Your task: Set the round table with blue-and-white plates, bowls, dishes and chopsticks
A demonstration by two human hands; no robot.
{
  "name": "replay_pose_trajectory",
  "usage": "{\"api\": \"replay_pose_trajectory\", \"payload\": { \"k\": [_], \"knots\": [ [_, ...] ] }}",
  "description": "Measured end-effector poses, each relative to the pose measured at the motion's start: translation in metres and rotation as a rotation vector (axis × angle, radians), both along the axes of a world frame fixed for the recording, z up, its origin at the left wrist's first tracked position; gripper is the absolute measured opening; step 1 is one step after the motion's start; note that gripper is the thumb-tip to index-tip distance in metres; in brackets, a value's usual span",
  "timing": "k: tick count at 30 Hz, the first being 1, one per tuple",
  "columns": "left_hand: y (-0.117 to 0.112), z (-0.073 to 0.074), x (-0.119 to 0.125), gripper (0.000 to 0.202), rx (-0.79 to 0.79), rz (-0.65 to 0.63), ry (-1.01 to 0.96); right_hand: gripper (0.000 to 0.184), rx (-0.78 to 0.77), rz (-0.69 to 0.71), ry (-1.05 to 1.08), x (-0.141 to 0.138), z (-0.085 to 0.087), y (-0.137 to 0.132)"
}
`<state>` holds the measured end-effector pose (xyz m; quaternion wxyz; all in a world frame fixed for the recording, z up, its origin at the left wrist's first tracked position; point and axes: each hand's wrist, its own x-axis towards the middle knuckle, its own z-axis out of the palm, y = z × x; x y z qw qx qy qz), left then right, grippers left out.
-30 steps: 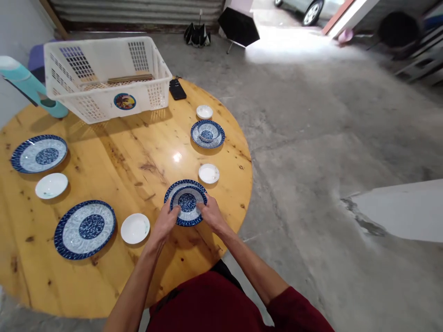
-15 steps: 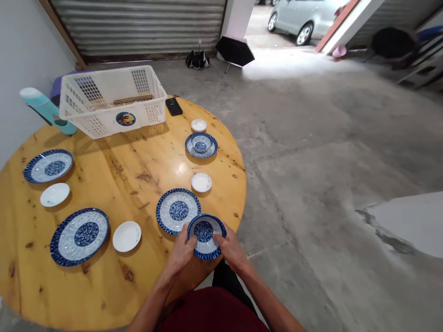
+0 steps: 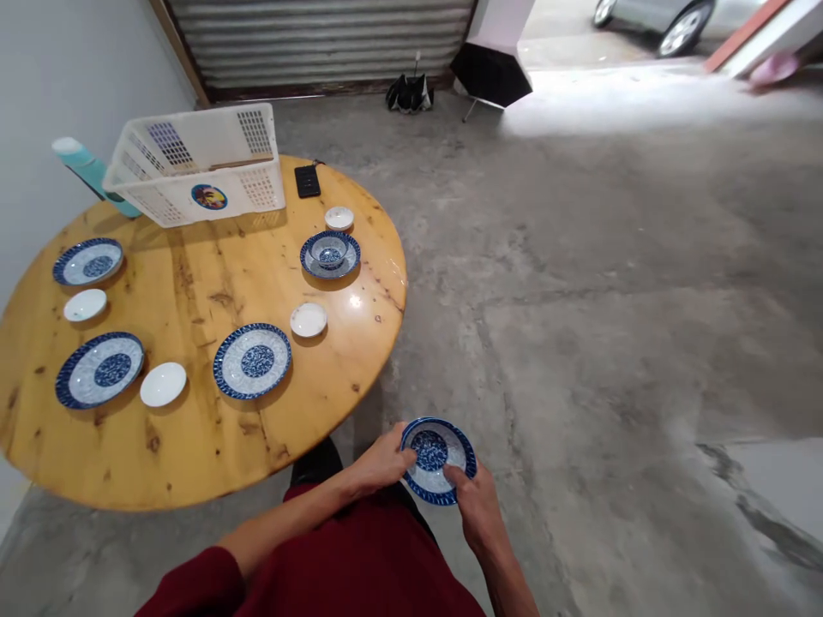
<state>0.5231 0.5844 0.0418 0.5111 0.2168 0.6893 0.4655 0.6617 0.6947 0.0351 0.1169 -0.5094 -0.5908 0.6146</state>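
Observation:
Out over the floor, past the table's edge, I hold a blue-and-white patterned bowl point(image 3: 432, 449) between both hands. My left hand point(image 3: 391, 459) grips its left rim with the thumb inside. On the right rim, my right hand point(image 3: 474, 497) has its thumb over the inner wall. The rim looks doubled, but I cannot tell whether bowls are stacked. Nearest on the table lies a matching patterned plate point(image 3: 253, 362), with a small white dish point(image 3: 309, 320) to its upper right. Farther back, a patterned bowl point(image 3: 330, 252) sits on another plate point(image 3: 309, 267).
The round wooden table point(image 3: 212, 437) also carries two more patterned plates, several white dishes, a white plastic basket point(image 3: 173, 201), a black phone point(image 3: 307, 181) and a turquoise bottle point(image 3: 83, 163). Open umbrellas point(image 3: 492, 75) stand on the concrete floor point(image 3: 610, 283) near a rolling shutter.
Both hands have carried the bowl from above the table's edge out to the right, over the floor. The view has turned right, so the table sits farther left.

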Motion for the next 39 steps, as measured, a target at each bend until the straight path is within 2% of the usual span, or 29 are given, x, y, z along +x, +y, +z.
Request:
{"api": "replay_pose_trajectory", "payload": {
  "k": [3,7,12,16,21,26,29,34,36,39],
  "knots": [
    [0.023,0.008,0.008,0.034,-0.003,-0.046,0.023,0.026,-0.030,-0.052,0.005,0.011,-0.006,0.017],
    [0.043,0.011,0.003,0.036,-0.044,-0.032,0.039,0.021,-0.065,-0.079,0.013,0.007,-0.011,0.033],
    [0.073,0.008,-0.015,0.033,-0.055,-0.011,0.029,0.025,-0.087,-0.066,-0.009,-0.013,-0.014,0.067],
    [0.109,0.001,-0.044,0.029,-0.022,0.014,0.023,0.025,-0.068,-0.028,-0.021,-0.045,-0.014,0.106],
    [0.147,-0.005,-0.100,0.033,-0.028,0.118,0.050,0.022,-0.014,0.109,-0.043,-0.116,-0.006,0.163],
    [0.160,0.005,-0.169,0.040,-0.018,0.255,0.131,0.029,-0.011,0.331,-0.005,-0.209,0.007,0.203],
    [0.155,0.024,-0.208,0.040,-0.029,0.282,0.239,0.027,0.014,0.452,0.045,-0.262,0.016,0.209],
    [0.131,0.057,-0.253,0.048,-0.192,0.347,0.347,0.022,-0.038,0.619,0.091,-0.333,0.026,0.201],
    [0.122,0.062,-0.265,0.045,-0.227,0.398,0.386,0.021,-0.042,0.703,0.127,-0.358,0.028,0.198],
    [0.116,0.062,-0.281,0.037,-0.299,0.496,0.459,0.022,0.014,0.834,0.186,-0.396,0.030,0.195]
  ]
}}
